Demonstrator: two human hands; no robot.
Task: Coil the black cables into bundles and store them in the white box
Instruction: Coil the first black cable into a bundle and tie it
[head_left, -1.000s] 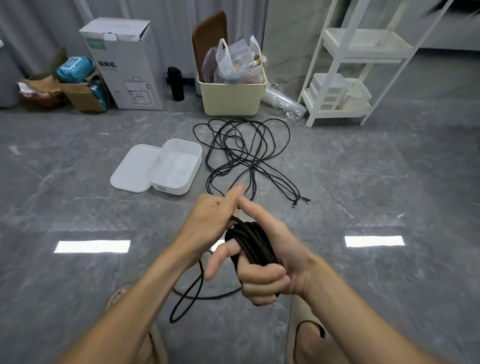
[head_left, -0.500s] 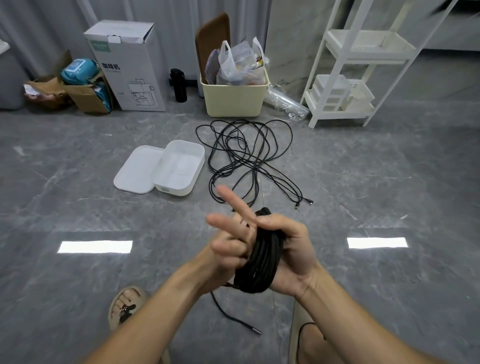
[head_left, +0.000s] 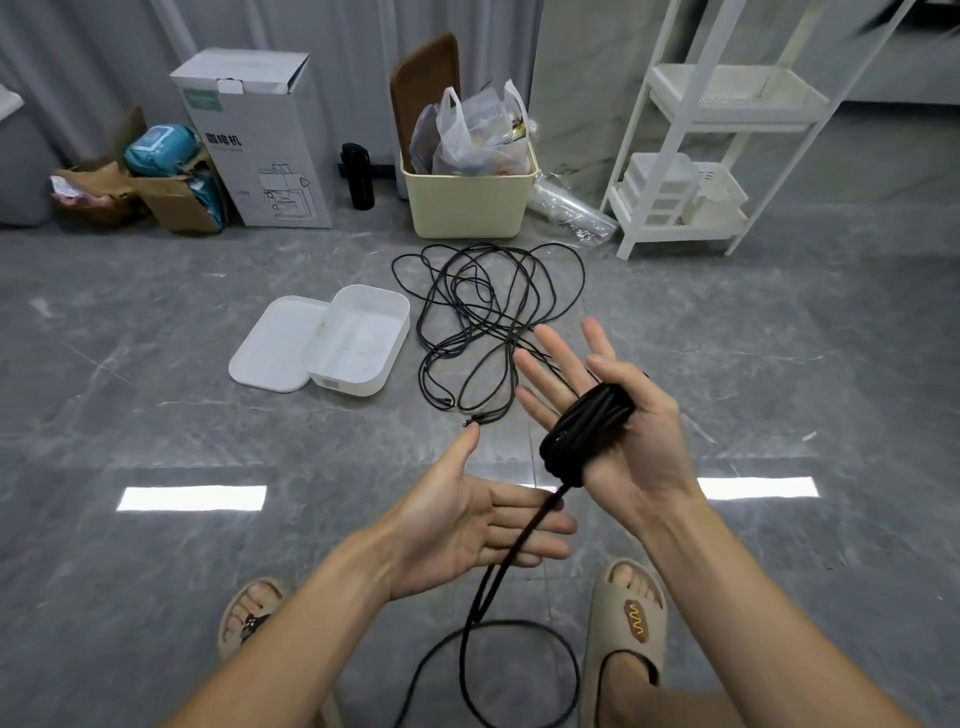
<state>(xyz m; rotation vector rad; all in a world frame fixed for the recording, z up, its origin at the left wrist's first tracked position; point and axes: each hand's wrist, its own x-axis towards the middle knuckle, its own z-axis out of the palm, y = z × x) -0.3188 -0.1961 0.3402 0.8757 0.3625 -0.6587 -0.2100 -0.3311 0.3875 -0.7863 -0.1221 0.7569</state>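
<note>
cable tail (head_left: 519, 670): cut by bottom edge | box print (head_left: 223, 139): unreadable

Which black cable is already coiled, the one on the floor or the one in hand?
The black cable wound around the right hand is coiled; the cable pile beside the white box lies loose.

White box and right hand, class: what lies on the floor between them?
In the head view, a loose tangle of black cables lies between the white box and the right hand.
</note>
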